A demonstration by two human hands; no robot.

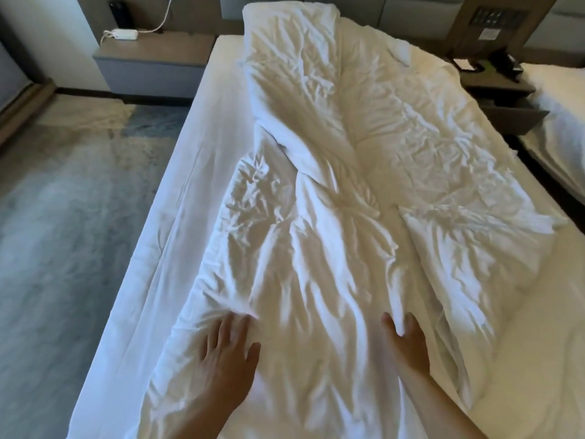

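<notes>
A crumpled white duvet [342, 191] lies bunched along the middle of a white bed [202, 172], folded over itself toward the headboard. My left hand [229, 350] lies flat on the duvet's near left part, fingers straight and spread. My right hand [406, 340] rests on the duvet's near right part, with a fold of cloth rising between the thumb and the fingers; whether it pinches that fold is unclear.
A grey bedside shelf [152, 61] with a white power strip [125, 33] stands at the back left. A dark nightstand [497, 87] with a phone sits at the back right, beside a second white bed [560, 122]. Patterned grey carpet [69, 217] runs along the left.
</notes>
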